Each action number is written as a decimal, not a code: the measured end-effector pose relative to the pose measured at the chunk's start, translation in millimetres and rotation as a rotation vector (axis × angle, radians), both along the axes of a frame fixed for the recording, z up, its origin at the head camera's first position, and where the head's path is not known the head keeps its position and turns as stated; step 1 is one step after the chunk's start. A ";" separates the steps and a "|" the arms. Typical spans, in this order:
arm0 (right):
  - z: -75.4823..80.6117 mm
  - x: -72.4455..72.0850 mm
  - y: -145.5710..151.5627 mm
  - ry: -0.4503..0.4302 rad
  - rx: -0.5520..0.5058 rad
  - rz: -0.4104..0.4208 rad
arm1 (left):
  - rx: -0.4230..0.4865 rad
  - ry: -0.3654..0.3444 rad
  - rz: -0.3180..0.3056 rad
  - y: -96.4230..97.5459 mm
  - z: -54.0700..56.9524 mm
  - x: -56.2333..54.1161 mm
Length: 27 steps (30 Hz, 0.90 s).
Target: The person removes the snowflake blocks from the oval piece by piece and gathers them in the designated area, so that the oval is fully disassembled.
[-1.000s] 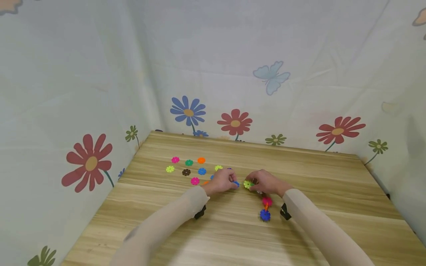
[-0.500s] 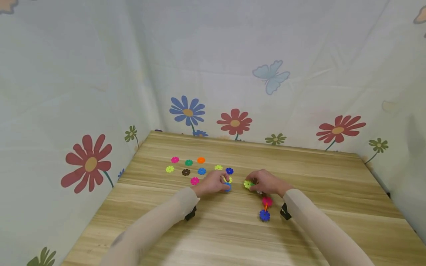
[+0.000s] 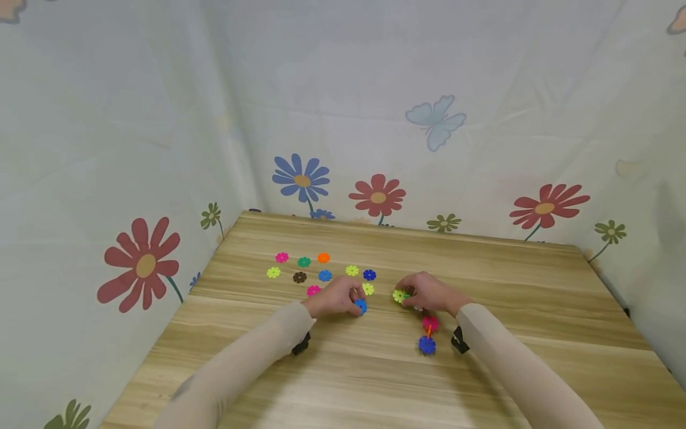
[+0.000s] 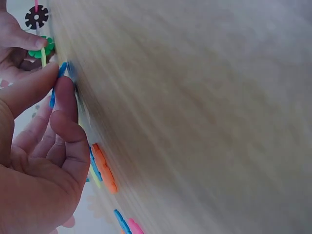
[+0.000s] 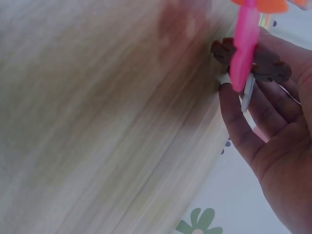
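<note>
My left hand (image 3: 336, 296) pinches a blue notched flower-shaped disc (image 3: 361, 307) between thumb and forefinger, just above the table. In the left wrist view that blue disc (image 4: 61, 73) stands edge-on. To its right, my right hand (image 3: 430, 292) holds a chain of interlocked discs. The yellow-green disc (image 3: 399, 296) is at the chain's left end, joined to a green disc (image 4: 38, 50). Brown (image 5: 269, 63), white (image 5: 247, 95) and pink (image 5: 243, 46) discs follow in the right wrist view. An orange disc and a dark blue disc (image 3: 427, 345) form the near end.
Several loose discs lie flat on the wooden table (image 3: 332, 381), among them green (image 3: 304, 262), brown (image 3: 299, 277), orange (image 3: 324, 258) and dark blue (image 3: 370, 275) ones. A yellow disc (image 3: 368, 289) lies close to my left fingers. Flower-printed cloth (image 3: 343, 89) stands behind the table.
My left hand has drawn left and slightly nearer with the blue disc, away from the chain. Loose dark blue and yellow discs now show beyond it. My right hand has stayed almost still.
</note>
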State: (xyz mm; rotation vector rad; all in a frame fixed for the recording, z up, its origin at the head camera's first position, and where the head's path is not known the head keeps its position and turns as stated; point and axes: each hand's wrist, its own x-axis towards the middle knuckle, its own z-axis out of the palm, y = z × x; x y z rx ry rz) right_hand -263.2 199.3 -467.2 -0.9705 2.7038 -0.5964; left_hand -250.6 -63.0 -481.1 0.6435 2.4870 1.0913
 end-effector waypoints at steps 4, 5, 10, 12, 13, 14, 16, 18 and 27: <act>-0.5 -1.3 -0.4 -0.002 0.006 -0.007 | -0.042 0.022 -0.023 -0.7 0.3 -0.1; -0.6 -1.4 -0.7 0.000 0.007 -0.005 | -0.052 0.032 -0.032 -0.9 0.3 -0.2; -0.2 -1.0 -1.2 -0.003 0.009 -0.002 | -0.097 0.084 -0.068 -2.4 -1.9 -1.8; -0.4 -0.9 -1.0 0.000 0.006 0.000 | -0.104 0.095 -0.073 -3.2 -2.8 -2.6; -0.7 -0.9 -1.0 -0.001 0.004 -0.004 | -0.107 0.099 -0.076 -3.5 -2.9 -2.6; -1.2 -0.9 -1.0 -0.001 0.003 -0.008 | -0.107 0.102 -0.079 -3.9 -2.8 -2.6; -2.7 -1.1 -0.7 -0.003 0.001 -0.016 | -0.113 0.100 -0.080 -4.5 -2.2 -2.2; -4.1 -1.5 -0.4 -0.003 -0.002 -0.019 | -0.121 0.096 -0.080 -5.3 -1.6 -1.8; -6.5 -3.3 0.9 -0.003 -0.013 -0.017 | -0.139 0.091 -0.084 -7.0 -1.2 -4.6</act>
